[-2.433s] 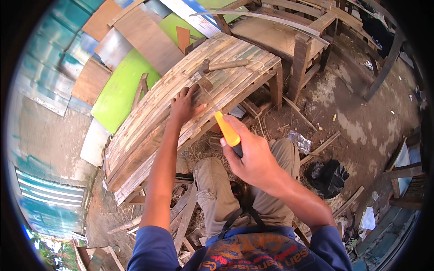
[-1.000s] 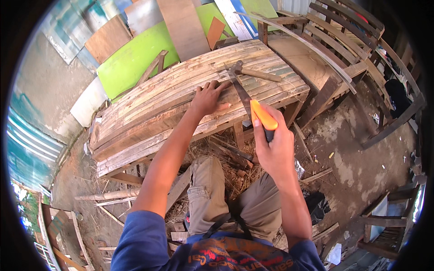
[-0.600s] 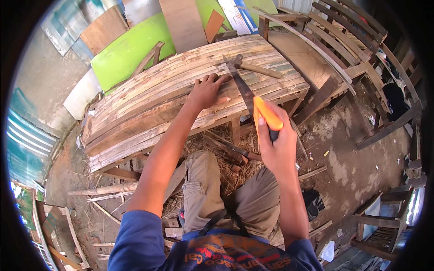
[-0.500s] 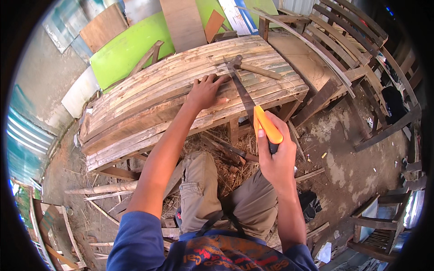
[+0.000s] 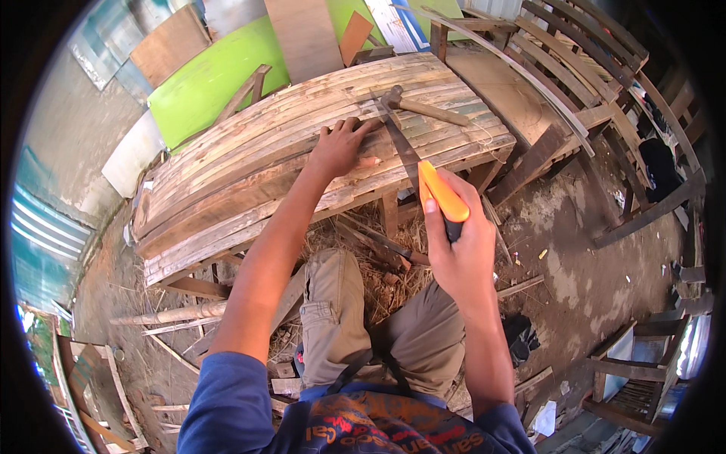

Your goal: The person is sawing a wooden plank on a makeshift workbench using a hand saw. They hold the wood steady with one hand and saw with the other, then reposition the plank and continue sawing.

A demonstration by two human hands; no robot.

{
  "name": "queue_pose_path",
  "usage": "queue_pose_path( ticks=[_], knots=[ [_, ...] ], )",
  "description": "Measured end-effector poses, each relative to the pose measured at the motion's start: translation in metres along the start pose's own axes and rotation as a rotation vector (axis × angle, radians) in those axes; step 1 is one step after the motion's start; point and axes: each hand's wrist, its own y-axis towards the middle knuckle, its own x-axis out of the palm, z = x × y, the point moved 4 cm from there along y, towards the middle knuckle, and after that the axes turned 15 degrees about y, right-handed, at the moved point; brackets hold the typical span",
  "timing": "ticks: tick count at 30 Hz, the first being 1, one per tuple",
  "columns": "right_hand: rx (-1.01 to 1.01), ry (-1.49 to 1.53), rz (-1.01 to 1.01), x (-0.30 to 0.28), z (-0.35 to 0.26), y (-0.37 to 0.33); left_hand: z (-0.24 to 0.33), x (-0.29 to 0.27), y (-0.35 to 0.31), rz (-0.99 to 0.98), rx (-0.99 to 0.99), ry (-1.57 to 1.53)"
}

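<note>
My right hand [image 5: 460, 250] is wrapped round the orange and black handle of a handsaw [image 5: 403, 145]. Its blade slants up and left across the right end of a long wooden beam [image 5: 234, 195] lying on the slatted bench [image 5: 295, 102]. Close beside the blade, my left hand [image 5: 338, 153] grips that end of the beam, fingers bent over the top and thumb along the near side. Just past the blade, a hammer [image 5: 431, 110] with a wooden handle rests on the slats. How deep the blade sits in the beam I cannot tell.
Bright green panels [image 5: 219, 83] and a brown board [image 5: 304, 38] lean behind the bench. To the right stands a slatted wooden frame [image 5: 575, 68]. Wood scraps and shavings [image 5: 386, 291] litter the ground by my legs. A pole [image 5: 170, 312] lies at the left.
The handsaw and my right hand have moved forward, away from my body and slightly left. My left hand stays at the same place on the beam.
</note>
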Motion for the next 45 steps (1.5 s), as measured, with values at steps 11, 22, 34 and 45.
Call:
queue_pose_path(
  ticks=[11, 22, 34, 45],
  knots=[
    [-0.072, 0.005, 0.025, 0.003, 0.005, 0.008, 0.003, -0.004, -0.002, -0.083, 0.010, -0.011],
    [-0.013, 0.069, 0.037, 0.008, 0.009, 0.011, 0.001, -0.007, 0.002, -0.019, 0.019, -0.068],
    [-0.117, -0.038, 0.018, -0.001, 0.007, -0.010, -0.001, -0.002, -0.001, -0.037, -0.013, -0.059],
    [-0.101, -0.020, 0.049, 0.000, 0.010, 0.004, -0.004, -0.002, 0.002, -0.075, -0.006, -0.030]
  ],
)
